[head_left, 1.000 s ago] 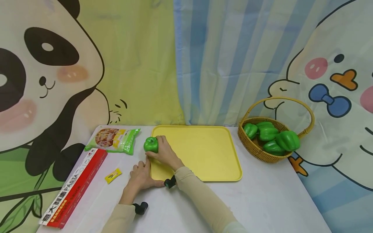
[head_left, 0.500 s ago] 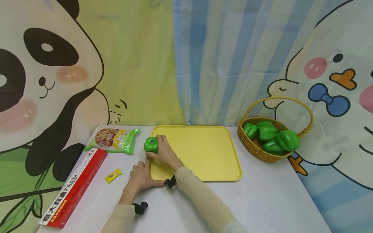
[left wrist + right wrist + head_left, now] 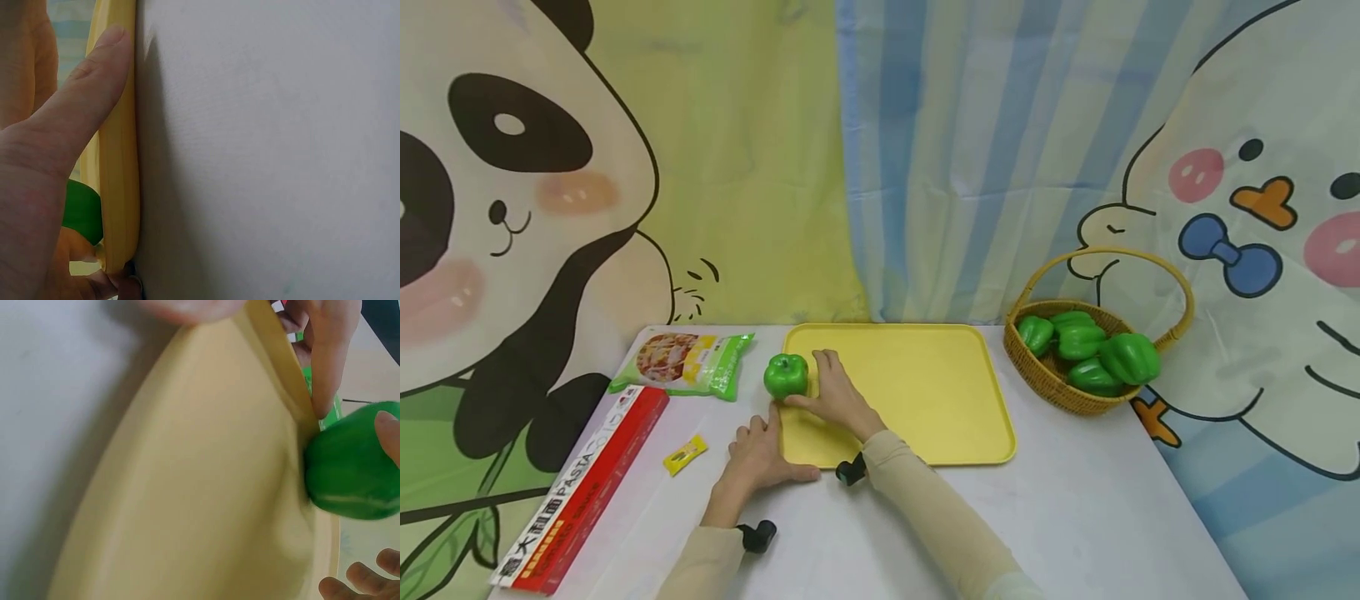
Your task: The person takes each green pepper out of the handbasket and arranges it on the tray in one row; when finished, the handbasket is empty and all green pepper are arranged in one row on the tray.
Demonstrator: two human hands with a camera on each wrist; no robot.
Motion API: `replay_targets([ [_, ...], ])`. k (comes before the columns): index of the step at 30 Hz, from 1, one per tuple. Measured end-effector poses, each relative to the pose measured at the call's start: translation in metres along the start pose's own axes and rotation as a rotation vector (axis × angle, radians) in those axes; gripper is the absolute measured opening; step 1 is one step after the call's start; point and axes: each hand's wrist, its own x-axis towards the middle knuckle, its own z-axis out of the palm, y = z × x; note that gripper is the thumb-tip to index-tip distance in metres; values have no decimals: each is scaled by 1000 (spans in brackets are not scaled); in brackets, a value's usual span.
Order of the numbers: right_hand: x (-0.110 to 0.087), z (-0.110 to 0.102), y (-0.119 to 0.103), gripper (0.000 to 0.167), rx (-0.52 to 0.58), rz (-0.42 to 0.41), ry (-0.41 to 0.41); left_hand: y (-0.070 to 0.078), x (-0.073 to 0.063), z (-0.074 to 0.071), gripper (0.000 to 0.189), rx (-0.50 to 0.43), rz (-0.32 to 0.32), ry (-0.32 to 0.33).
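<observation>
A green bell pepper [image 3: 786, 377] sits upright at the left edge of the yellow tray [image 3: 917, 392]. Just to its right, my right hand [image 3: 844, 403] has its fingers spread off the pepper. In the right wrist view the thumb [image 3: 391, 436] lies at the pepper's side, while the other fingers [image 3: 365, 579] stand apart from it. My left hand [image 3: 758, 457] rests against the tray's near left corner, fingers along the left side. Its thumb [image 3: 94, 81] lies straight along the front rim in the left wrist view.
A wicker basket [image 3: 1052, 385] with several green bell peppers stands at the right. On the left lie a green food packet [image 3: 685, 363], a long red-and-white pasta box [image 3: 583, 487] and a small yellow sachet [image 3: 685, 455]. A patterned curtain [image 3: 760, 167] hangs behind the table.
My right hand has let go of the pepper and drawn slightly right, fingers parting from it. The left hand keeps its place at the tray corner. The head view has shifted a little.
</observation>
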Motion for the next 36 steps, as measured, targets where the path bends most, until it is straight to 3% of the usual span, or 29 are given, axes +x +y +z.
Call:
replay_targets([
  [8,-14,-13,21,101,8,-6,9,-1,0,0,155,-5,-16,-6],
  [22,-44,-55,68,98,-6,-12,37,-1,1,-1,156,-18,-9,-4],
  [36,-59,-81,93,95,-50,5,99,-2,1,0,153,-17,7,-9],
])
